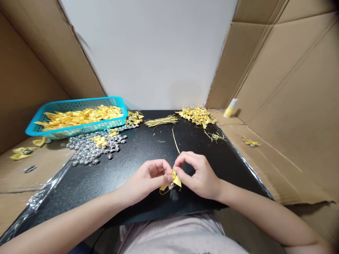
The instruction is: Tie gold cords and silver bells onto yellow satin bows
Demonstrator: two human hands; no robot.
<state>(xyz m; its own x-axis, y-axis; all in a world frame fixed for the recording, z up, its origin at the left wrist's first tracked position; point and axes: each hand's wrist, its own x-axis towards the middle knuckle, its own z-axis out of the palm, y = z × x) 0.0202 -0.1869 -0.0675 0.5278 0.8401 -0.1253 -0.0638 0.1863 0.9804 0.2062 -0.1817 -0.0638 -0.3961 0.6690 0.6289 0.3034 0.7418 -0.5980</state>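
A yellow ribbon bow (177, 181) with a silver bell or bead (171, 186) below it hangs between my hands, over the near part of the black tabletop. My left hand (155, 174) pinches the bow from the left, thumb against fingers. From the right, my right hand (197, 174) is closed at the bow's top, thumb and forefinger together; a thin gold cord (175, 140) runs up from behind its fingers. Another thin loop of cord curves under the bow at the left. Exactly what lies between the right fingertips is hidden.
A turquoise basket (79, 133) of yellow bows stands at the back left, with many silver beads (90, 150) before it. Gold cords (162, 121) lie at the back middle, finished-looking bows (197, 115) and cord scraps (215, 135) at the right. A white-yellow cone (231, 107) stands beside cardboard walls.
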